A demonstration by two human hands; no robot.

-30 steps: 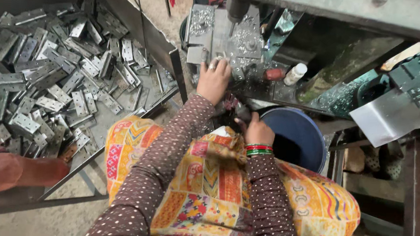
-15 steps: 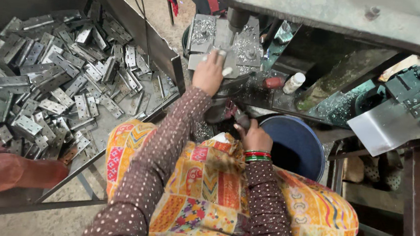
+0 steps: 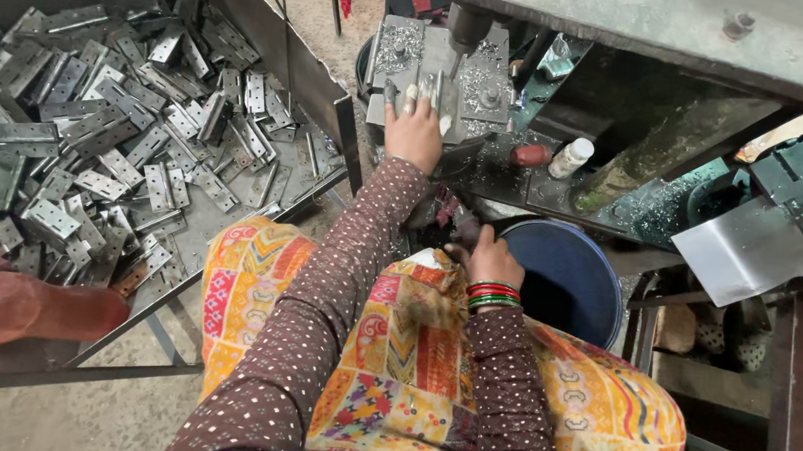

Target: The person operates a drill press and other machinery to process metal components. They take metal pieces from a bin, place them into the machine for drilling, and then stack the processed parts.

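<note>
Left hand (image 3: 414, 133) is stretched forward at 12 o'clock, fingers flat and pressing on a hinge (image 3: 428, 92) that sits on the drill plate (image 3: 439, 78); grip is a hold-down, not a clench. The hinge lies just under the fingertips, right below the drill bit (image 3: 456, 60), which comes down at the hand's 1 o'clock. Metal chips litter the plate on both sides. Right hand (image 3: 487, 259) is pulled back near the lap, at 5 o'clock from the left one, fingers curled on something dark; can't tell what it is or how tight the grip. Three bangles (image 3: 494, 296) on that wrist, red and green. One blue bucket (image 3: 565, 277) just at 3 o'clock of the right hand. One white bottle (image 3: 571, 157) and one red knob (image 3: 530, 155) at 3 o'clock of the left hand, near each other. Tray (image 3: 321, 95) at 9 o'clock holds a loose heap of hinges (image 3: 107, 145), too many to count. Another person's arm (image 3: 23, 305) shows at 8 o'clock, one only.
</note>
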